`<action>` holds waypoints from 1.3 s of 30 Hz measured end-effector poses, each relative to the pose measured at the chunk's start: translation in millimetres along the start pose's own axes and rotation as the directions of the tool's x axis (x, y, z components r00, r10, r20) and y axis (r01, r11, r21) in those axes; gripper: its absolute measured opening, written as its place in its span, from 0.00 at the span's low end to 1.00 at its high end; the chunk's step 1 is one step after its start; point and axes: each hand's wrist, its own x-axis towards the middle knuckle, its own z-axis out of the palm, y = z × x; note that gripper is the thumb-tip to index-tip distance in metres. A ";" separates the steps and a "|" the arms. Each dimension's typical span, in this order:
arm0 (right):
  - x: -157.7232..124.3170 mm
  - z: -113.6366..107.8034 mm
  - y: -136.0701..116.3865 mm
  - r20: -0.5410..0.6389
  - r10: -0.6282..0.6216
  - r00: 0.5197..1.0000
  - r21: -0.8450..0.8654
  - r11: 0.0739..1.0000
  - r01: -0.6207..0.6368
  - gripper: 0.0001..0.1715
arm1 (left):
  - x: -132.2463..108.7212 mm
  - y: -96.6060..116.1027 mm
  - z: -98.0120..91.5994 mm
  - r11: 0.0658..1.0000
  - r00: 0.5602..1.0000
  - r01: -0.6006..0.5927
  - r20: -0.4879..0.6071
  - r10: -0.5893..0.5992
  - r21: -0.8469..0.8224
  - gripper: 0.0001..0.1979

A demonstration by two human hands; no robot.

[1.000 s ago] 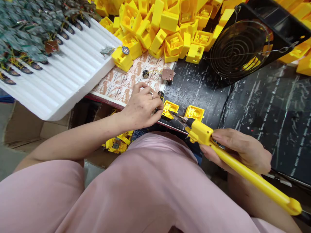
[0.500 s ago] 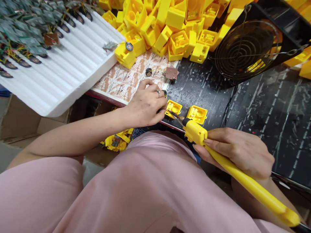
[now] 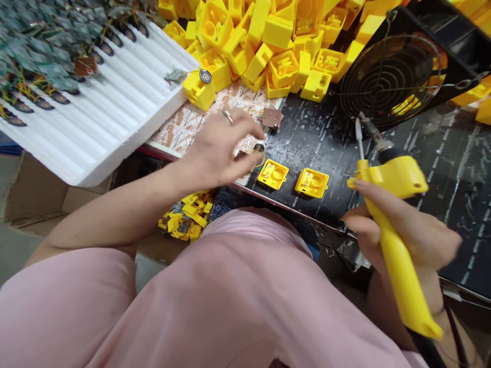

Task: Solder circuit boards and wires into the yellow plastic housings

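Observation:
My right hand (image 3: 406,220) is wrapped round the yellow handle of a soldering gun (image 3: 395,179). The gun is raised over the bench, its metal tip and thin feed tube pointing up beside the fan. My left hand (image 3: 226,148) is slightly blurred, its thumb and index finger spread apart. Just past those fingers lies a small black round speaker (image 3: 259,148) with thin yellow wires. Two open yellow cases, the left case (image 3: 273,174) and the right case (image 3: 311,183), sit near the bench edge. Beyond my left hand lies a brown circuit board (image 3: 272,118).
A black fan (image 3: 387,76) with a wire guard stands at the back right. Yellow cases (image 3: 278,30) are heaped along the back. On the left, a white foam tray (image 3: 115,117) carries many boards and speakers. Below the bench edge are yellow parts (image 3: 187,217).
My right hand has lifted the soldering gun away from the left case, up and to the right. My left hand has drawn back leftward from that case, its fingers now spread.

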 end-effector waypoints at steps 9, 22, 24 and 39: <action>16.8 29.6 16.4 0.122 -0.182 0.976 0.044 0.983 0.178 0.32 | -2.5 -63.2 -22.8 0.986 0.947 0.132 0.282 -0.156 0.101 0.17; 79.5 66.1 -14.1 0.100 -0.056 0.993 -0.043 0.997 0.061 0.26 | -42.0 -31.7 25.0 0.997 0.992 0.050 0.110 -0.056 0.050 0.11; 80.4 73.0 -13.5 0.119 -0.060 0.991 -0.072 0.995 0.069 0.27 | -37.4 -36.0 25.7 0.999 1.000 0.002 0.030 -0.002 0.032 0.09; 57.5 66.2 -24.1 0.058 -0.082 0.995 -0.025 0.996 0.084 0.26 | 5.6 -52.2 -3.9 0.999 0.970 -0.008 0.241 0.017 -0.038 0.17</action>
